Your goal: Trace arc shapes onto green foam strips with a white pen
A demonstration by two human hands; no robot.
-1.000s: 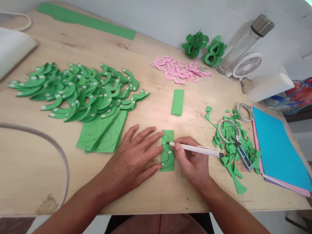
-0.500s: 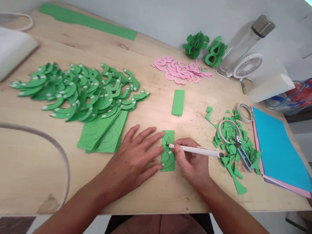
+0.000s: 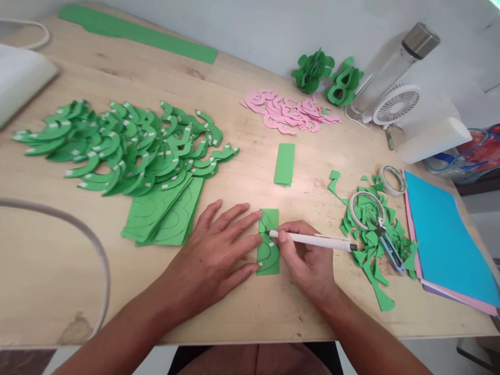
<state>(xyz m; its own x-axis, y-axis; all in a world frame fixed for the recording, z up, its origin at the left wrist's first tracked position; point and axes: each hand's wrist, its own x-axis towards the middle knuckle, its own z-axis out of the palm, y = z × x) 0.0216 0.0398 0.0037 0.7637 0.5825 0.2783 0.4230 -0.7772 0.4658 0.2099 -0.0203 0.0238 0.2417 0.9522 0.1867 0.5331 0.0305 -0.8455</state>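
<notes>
A small green paper rectangle (image 3: 269,266) lies on the table between my hands, with dark curved lines and small white tape bits on it. My left hand (image 3: 221,247) is spread flat, its fingertips pressing the paper's left edge. In my right hand (image 3: 308,260) is a white pen (image 3: 320,240), its dark tip touching the paper near the middle. Left of my left hand sits a stack of green paper pieces (image 3: 164,216) with drawn curves. Above that stack spreads a large heap of green curved cutouts (image 3: 128,146) bearing white tape bits. Another green rectangle (image 3: 285,164) lies beyond my hands.
Green scraps (image 3: 371,250) at right carry tape rolls (image 3: 392,180) and blue-handled snips (image 3: 390,250). Blue sheets (image 3: 449,234) lie farther right. Behind are pink cutouts (image 3: 291,112), green paper ornaments (image 3: 312,70), a bottle (image 3: 385,78) and a fan (image 3: 398,104). A cable (image 3: 94,237) curves at left.
The view has shifted very slightly. Both hands, the pen and the paper stay in nearly the same places.
</notes>
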